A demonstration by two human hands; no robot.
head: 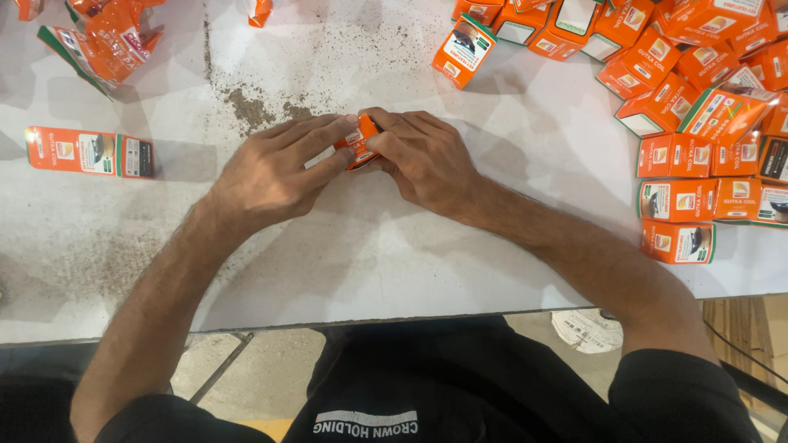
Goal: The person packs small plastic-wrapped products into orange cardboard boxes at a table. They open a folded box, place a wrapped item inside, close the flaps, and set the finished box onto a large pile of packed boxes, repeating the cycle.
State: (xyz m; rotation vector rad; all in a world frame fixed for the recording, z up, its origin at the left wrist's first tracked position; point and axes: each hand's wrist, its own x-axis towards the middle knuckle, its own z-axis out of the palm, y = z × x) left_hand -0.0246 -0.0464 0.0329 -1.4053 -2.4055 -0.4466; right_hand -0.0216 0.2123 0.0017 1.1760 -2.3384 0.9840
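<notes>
In the head view we look down on a white tabletop (394,254) that fills most of the frame, its near edge running across at six o'clock.

Near the centre, a little toward twelve o'clock, we see both hands meeting on one small orange box (359,143). The left hand (275,168) comes in from seven o'clock, its fingers stretched long and laid over the left side and top of the box, the thumb hidden beneath. The right hand (423,156) comes in from four o'clock, its fingers curled round the right side, closed on the box. Both hands hold the box between them, so only a narrow strip of orange shows. We cannot tell whether it rests on the tabletop or is lifted just off it.

At nine o'clock a flat orange carton (89,152) lies alone, well apart from the hands. At eleven o'clock, by the top edge, we see a bunch of crumpled orange wrappers (107,37). Just above the hands, toward eleven o'clock, dark powder (246,107) is scattered on the white surface.

At one o'clock one folded box (464,51) stands alone, tilted. From one to three o'clock a heap of boxes (698,66) crowds the corner, and below it a few rows of them (698,201) lie flat side by side.
</notes>
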